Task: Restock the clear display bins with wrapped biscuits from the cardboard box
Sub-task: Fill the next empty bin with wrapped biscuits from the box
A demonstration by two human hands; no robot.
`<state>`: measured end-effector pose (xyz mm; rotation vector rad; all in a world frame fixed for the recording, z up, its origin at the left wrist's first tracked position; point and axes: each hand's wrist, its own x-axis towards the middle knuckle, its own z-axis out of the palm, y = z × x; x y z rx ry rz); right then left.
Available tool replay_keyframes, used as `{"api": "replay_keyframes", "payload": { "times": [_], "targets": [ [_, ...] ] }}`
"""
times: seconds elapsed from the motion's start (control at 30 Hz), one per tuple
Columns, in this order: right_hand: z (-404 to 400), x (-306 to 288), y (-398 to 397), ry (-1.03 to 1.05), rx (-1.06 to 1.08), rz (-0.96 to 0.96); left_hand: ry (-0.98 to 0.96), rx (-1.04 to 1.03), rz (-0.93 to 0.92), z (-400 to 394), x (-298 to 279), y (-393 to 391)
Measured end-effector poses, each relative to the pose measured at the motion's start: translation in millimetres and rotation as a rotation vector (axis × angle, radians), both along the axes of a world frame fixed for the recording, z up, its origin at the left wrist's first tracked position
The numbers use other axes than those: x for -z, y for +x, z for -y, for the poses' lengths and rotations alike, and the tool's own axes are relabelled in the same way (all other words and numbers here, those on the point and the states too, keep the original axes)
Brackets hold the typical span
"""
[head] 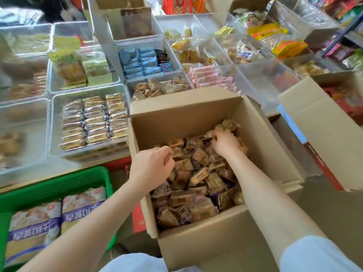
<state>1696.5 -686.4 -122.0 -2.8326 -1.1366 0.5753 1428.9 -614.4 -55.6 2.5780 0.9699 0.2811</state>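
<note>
An open cardboard box (220, 240) sits in front of me, filled with several brown wrapped biscuits (198, 179). My left hand (152, 165) reaches over the box's left wall, fingers curled down onto the packets at the left of the pile. My right hand (225, 142) is deep at the far side of the box, fingers curled round a few packets. Just behind the box stands a clear bin (157, 88) holding the same brown biscuits. Whether the left hand actually holds a packet is hidden by its fingers.
Clear bins cover the table: striped packets (92, 122) at left, blue packets (143, 59) and pink packets (212, 77) behind. A green basket (59, 183) with large bags sits lower left. Another open cardboard box (324, 118) stands at right.
</note>
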Motion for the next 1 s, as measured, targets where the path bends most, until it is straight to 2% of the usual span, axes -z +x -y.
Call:
{"api": "replay_keyframes", "payload": {
  "times": [0.07,0.1,0.2,0.27,0.33,0.43,0.5,0.6,0.7,0.83,0.9,1.0],
  "targets": [
    [-3.1,-19.7,1.7,0.239,0.073,-0.160,-0.020,-0.017,0.035,1.8,-0.9,2.6],
    [-6.0,-34.2,-1.8,0.349,0.136,-0.327,-0.039,-0.029,0.059,2.1,-0.7,3.8],
    [-12.8,-81.4,-26.2,0.598,0.245,-1.052,-0.138,-0.059,0.207,0.9,0.3,1.6],
    [-17.3,-104.1,-45.6,0.635,0.174,-1.419,-0.291,-0.092,0.393,-2.2,-5.2,-5.9],
    [-28.0,-119.2,-69.8,0.603,0.045,-1.557,-0.455,-0.160,0.562,-8.2,-20.4,-18.8],
    [-56.1,-134.8,-117.9,0.534,-0.081,-1.569,-0.532,-0.165,0.724,-34.6,-36.1,-52.0],
    [-80.1,-142.7,-153.8,0.483,-0.137,-1.555,-0.498,-0.141,0.733,-60.9,-37.8,-84.6],
    [-123.6,-148.7,-211.6,0.413,-0.234,-1.520,-0.482,-0.228,0.770,-104.4,-41.7,-143.4],
    [-178.6,-140.7,-279.2,0.347,-0.159,-1.449,-0.618,-0.261,0.822,-155.6,-40.0,-214.6],
    [-262.4,-99.7,-377.7,0.217,-0.087,-1.375,-0.818,-0.145,0.748,-223.2,-17.6,-321.6],
    [-301.3,-76.6,-422.6,0.129,-0.158,-1.328,-0.777,-0.181,0.641,-253.5,-2.4,-370.4],
    [-344.7,-50.3,-478.4,0.024,-0.248,-1.169,-0.599,-0.319,0.451,-299.4,37.1,-435.6]
  ]
}}
